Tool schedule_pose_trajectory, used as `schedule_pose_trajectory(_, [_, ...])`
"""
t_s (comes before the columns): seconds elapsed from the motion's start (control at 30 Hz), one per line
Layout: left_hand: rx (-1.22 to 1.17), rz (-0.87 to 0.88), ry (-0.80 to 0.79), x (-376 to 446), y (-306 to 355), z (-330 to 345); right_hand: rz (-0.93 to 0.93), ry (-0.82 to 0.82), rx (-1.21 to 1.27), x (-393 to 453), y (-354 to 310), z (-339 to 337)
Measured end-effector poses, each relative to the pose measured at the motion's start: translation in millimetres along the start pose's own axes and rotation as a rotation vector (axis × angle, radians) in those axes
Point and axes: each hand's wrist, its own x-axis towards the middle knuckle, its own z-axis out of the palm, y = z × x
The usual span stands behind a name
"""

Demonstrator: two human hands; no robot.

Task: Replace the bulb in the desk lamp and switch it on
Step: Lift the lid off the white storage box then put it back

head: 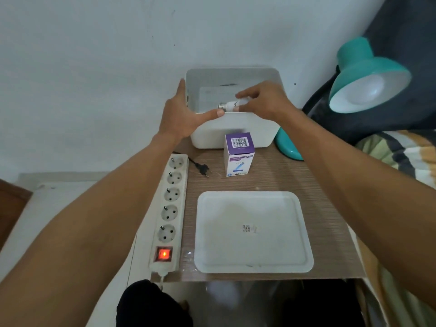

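Observation:
My right hand (264, 100) grips a white bulb (230, 105) with a metal screw base, held sideways over the open white box (236, 128) at the back of the desk. My left hand (182, 112) rests on the box's left corner, fingers straight along the side and thumb along the front rim. The teal desk lamp (368, 76) leans in from the right, and a white bulb sits in its shade. The lamp's teal base (286, 147) shows behind my right forearm. The lamp's black plug (203, 168) lies loose on the desk.
A purple and white bulb carton (238, 154) stands in front of the box. A white tray (252, 231) lies at the desk's near edge. A white power strip (171, 208) with a lit red switch runs along the left edge. Bedding lies at right.

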Motion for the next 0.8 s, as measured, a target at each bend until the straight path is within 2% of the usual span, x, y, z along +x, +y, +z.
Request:
schedule_pose_trajectory(0.13, [-0.003, -0.015, -0.018, 0, -1, 0, -0.022, -0.010, 0.046, -5, 2, 0])
schedule_pose_trajectory(0.33, [0.028, -0.100, -0.131, 2, 9, -8, -0.006, 0.104, 0.142, -23, 1, 2])
schedule_pose_trajectory(0.43, [0.000, -0.150, -0.121, -5, 13, -12, -0.044, 0.167, 0.123, -41, -3, 0])
schedule_pose_trajectory(0.6, [-0.049, -0.167, -0.047, -45, 27, -18, -0.105, 0.239, 0.113, -80, -3, -3])
schedule_pose_trajectory(0.8, [-0.015, -0.218, -0.049, -119, 38, -18, -0.056, 0.225, 0.056, -142, 12, 3])
